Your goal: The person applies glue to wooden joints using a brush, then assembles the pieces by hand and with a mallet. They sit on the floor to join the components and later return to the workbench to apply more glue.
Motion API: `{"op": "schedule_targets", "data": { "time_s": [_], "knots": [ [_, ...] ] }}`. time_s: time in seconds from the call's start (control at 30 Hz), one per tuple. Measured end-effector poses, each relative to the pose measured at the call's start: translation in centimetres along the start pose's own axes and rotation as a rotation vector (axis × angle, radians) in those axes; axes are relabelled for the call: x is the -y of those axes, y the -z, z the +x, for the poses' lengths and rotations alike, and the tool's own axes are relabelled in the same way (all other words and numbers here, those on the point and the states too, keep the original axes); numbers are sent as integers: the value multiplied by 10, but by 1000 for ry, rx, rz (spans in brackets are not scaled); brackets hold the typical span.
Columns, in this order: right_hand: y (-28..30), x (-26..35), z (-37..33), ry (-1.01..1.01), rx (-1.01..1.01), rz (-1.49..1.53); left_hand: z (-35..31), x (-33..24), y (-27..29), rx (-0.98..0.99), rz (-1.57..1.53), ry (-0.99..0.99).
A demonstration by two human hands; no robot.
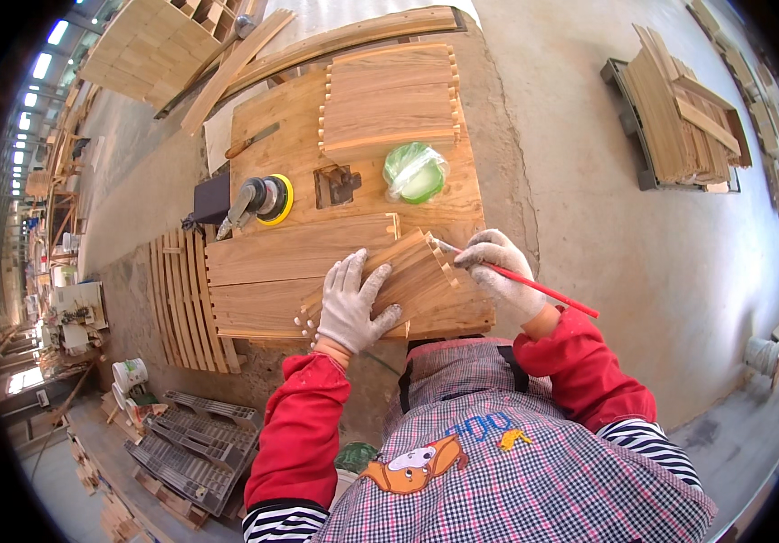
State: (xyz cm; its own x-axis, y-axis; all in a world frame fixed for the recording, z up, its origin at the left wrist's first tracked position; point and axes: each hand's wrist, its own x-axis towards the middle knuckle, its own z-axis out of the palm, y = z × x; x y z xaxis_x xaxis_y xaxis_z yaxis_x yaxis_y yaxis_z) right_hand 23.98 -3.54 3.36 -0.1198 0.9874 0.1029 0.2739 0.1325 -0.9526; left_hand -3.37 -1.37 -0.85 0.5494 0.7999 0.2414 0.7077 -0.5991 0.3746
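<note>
My left hand (350,304), in a whitish work glove, lies with fingers spread on a small wooden board (415,271) with jointed ends. The gloved right hand (500,269) is closed round a slim red-handled brush (552,293), whose tip meets the notched end of that board. Beneath it, a longer wooden panel (290,237) with toothed ends rests on the workbench (294,104). Small pale dots show near my left wrist; I cannot make out what they are. Beyond the hands sits a green bowl (418,174) wrapped in clear plastic.
An orbital sander (267,199) with a yellow-edged pad stands at the bench's left. Behind it lies a wooden-handled blade (252,140). Toothed panels (389,95) are stacked at the far side. A slatted pallet (189,303) lies left, and a loaded pallet (679,122) stands on the floor at right.
</note>
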Motion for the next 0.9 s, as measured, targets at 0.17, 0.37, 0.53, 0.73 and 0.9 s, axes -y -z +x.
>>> {"op": "schedule_targets", "data": {
  "time_s": [0.17, 0.37, 0.53, 0.73, 0.9],
  "knots": [
    [-8, 2, 14, -123, -193, 274, -1, 0, 0, -3, 3, 4],
    [-17, -22, 83, -222, -254, 308, 1, 0, 4, 8, -3, 4],
    [-19, -47, 122, -29, -218, -277, 1, 4, 0, -24, -48, 3],
    [-17, -52, 118, -145, -272, 43, 1, 6, 2, -8, -48, 11],
    [-5, -47, 104, -410, -415, 592, 0, 6, 2, -7, -51, 12]
  ]
}}
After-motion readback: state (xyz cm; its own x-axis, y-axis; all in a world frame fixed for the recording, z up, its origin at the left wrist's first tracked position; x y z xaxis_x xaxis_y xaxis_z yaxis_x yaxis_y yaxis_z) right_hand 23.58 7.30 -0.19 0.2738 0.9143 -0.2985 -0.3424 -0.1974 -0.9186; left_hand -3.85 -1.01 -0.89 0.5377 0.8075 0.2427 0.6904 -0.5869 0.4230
